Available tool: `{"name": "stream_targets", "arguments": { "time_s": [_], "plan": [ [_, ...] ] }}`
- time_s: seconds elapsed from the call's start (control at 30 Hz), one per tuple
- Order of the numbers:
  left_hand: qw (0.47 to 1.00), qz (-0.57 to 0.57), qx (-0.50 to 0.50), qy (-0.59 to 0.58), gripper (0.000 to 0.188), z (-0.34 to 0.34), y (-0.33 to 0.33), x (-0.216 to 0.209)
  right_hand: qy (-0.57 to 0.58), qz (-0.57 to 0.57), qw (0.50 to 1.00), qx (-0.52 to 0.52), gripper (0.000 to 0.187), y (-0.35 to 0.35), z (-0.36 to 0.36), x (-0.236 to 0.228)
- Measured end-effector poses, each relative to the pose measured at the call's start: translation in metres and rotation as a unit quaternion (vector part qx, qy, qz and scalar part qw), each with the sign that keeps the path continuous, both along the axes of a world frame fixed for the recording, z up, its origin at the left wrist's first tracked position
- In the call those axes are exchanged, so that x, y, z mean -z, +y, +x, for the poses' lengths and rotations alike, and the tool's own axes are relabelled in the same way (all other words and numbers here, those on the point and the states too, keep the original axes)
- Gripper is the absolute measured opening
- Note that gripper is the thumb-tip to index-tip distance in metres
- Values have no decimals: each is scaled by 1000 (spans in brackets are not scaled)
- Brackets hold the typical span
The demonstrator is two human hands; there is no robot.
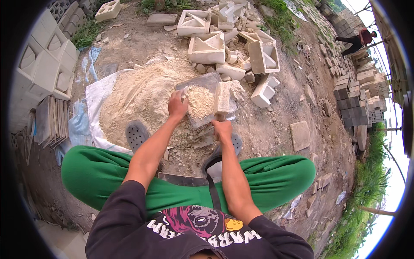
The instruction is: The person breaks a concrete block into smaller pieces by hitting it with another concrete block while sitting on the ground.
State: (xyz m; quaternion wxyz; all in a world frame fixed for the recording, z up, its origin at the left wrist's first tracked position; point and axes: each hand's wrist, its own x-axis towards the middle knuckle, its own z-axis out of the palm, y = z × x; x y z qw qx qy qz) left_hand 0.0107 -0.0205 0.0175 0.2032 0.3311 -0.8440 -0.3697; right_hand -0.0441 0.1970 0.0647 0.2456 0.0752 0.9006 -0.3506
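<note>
My right hand (222,129) is closed around the short handle of a mallet (222,100) with a long, pale, dust-coated block for a head. The head lies over the right side of a flat grey slab (207,82). On that slab sits a heap of crushed, cream-coloured stone bits (200,102). At the heap's left edge is my left hand (177,105), fingers curved and apart, beside the slab's left side. Left of it spreads a large mound of pale powder and grit (136,97), partly on a white sheet (95,97).
Broken cream moulded blocks (207,47) and rubble lie ahead of the slab. Stacked blocks (47,60) and thin boards (54,121) stand at left. Grey blocks (351,101) are piled at right, where another person (360,42) is farther off. My clogs (137,134) flank the work spot.
</note>
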Motion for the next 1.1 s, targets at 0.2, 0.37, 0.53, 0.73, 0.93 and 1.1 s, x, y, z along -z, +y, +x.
{"name": "stream_targets", "arguments": {
  "time_s": [0.2,0.37,0.53,0.73,0.93,1.1],
  "plan": [
    [987,-110,85,-87,45,-44,-63,-3,-57,19,998,6,55,5,6,21],
    [967,-65,219,-115,45,-60,-59,-7,-90,2,996,9,52,13,0,20],
    [947,-67,310,-55,52,-44,-59,5,-85,-9,996,8,49,3,6,18],
    [923,-31,383,-32,52,-24,-29,-9,-29,-1,999,18,36,3,3,22],
    [992,-16,125,-5,45,7,9,-4,82,-12,995,-49,36,-15,-6,0],
    [999,-25,35,-9,45,24,43,-3,196,-89,974,-66,29,-44,-17,-43]
  ]
}}
